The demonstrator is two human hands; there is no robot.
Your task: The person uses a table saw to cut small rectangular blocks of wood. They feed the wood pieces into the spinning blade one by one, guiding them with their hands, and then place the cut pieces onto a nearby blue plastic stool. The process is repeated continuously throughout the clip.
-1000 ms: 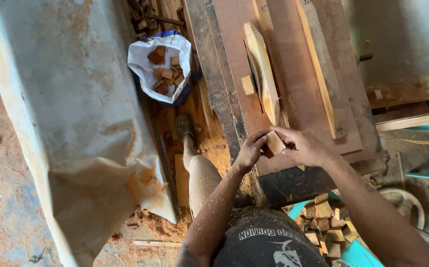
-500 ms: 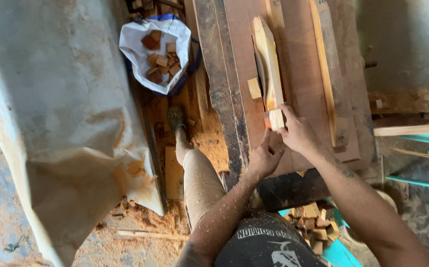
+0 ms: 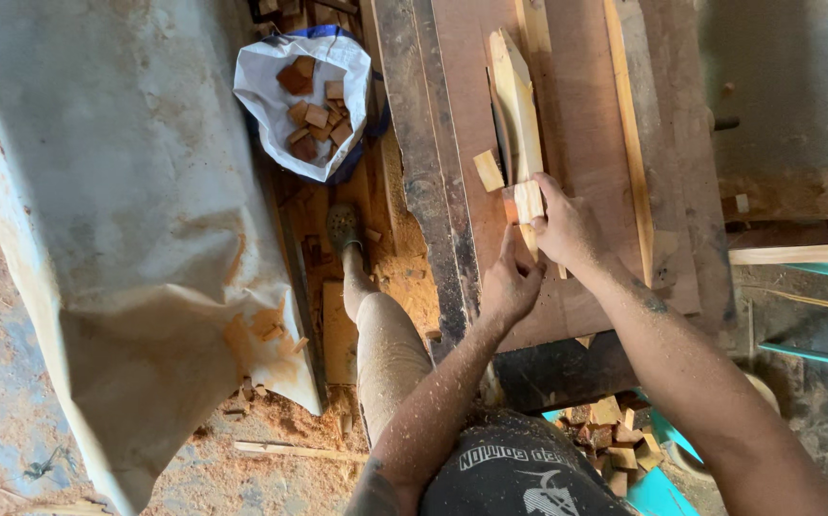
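My right hand grips a small pale wood block on the brown table top, pressed near the pale wooden guard over the saw slot. My left hand rests just below it, fingers touching the lower end of the same block. A small loose wood offcut lies on the table to the left of the guard. Sawdust coats both forearms.
A white sack of reddish wood blocks sits on the floor at upper left. A large grey sheet covers the left. My leg and shoe stand on sawdust. A teal crate of offcuts sits below the table.
Both hands have moved up the table with the block, toward the wooden guard. The left hand has shifted from holding the block to trailing below it.
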